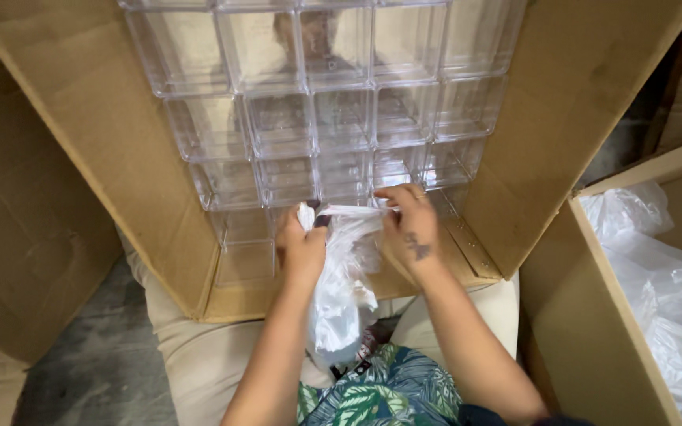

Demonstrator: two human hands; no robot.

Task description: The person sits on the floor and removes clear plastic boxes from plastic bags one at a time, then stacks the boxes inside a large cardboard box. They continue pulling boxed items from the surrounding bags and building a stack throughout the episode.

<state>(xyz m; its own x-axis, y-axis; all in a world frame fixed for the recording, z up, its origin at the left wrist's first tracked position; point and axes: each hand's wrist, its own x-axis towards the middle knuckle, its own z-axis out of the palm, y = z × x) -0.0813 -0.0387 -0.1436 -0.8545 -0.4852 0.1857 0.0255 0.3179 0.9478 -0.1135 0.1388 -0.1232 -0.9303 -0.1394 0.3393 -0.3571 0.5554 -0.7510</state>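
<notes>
A thin white plastic bag [339, 292] hangs between the two hands, its long axis running roughly up and down in the view: the top edge is stretched taut and nearly level between the fingers, and the crumpled, glossy body trails down toward the person's lap. The left hand [303, 246] pinches the bag's left corner between thumb and curled fingers; the right hand [409, 229] (a small dark mark shows on its back) nips the other end of the stretched edge, fingers bent and pressed together. Just beyond them a large cardboard box [112, 150] lies open toward the person, packed with rows of clear, hard plastic boxes [309, 102], square and stacked in tiers. At right, a second carton [593, 315] holds loose, wrinkled plastic bags [665, 284].
</notes>
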